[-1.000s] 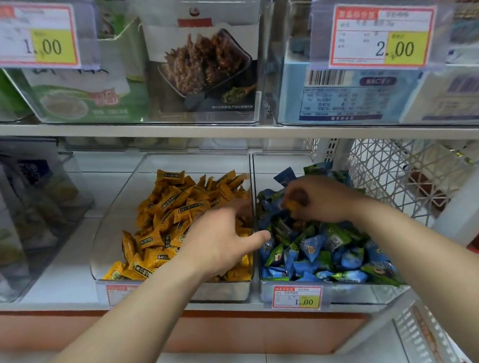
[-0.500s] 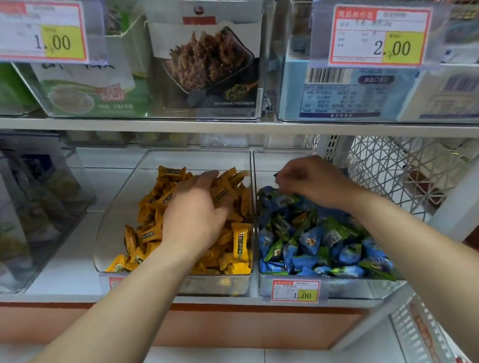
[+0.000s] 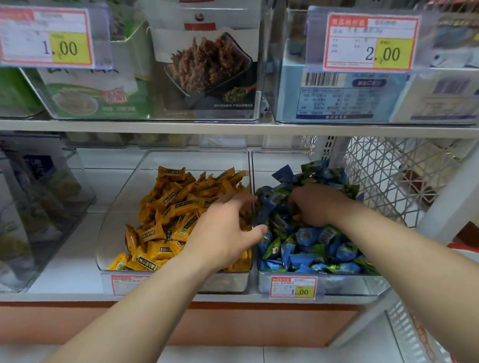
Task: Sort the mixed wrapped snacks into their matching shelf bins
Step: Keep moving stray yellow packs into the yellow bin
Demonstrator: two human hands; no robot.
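Note:
A clear bin [image 3: 113, 219] on the lower shelf holds a heap of yellow wrapped snacks [image 3: 171, 205]. Beside it on the right, a second clear bin [image 3: 352, 285] is piled with blue and green wrapped snacks [image 3: 312, 247]. My left hand [image 3: 225, 230] hovers over the right side of the yellow heap with fingers spread, its thumb at the divider between the bins, and nothing visible in it. My right hand [image 3: 314, 206] is palm down in the blue and green pile. Its fingers curl in among the wrappers, and whatever they hold is hidden.
A shelf board [image 3: 235, 129] runs just above the bins, carrying boxed goods behind price tags [image 3: 370, 41]. A white lattice basket [image 3: 383, 182] stands right of the blue bin. At the left is a clear bin of bagged goods [image 3: 25, 213]. Another wire basket [image 3: 418, 342] sits low right.
My left hand has slid from the back of the yellow heap rightward to the divider. My right hand has come down from the back of the blue bin into the pile.

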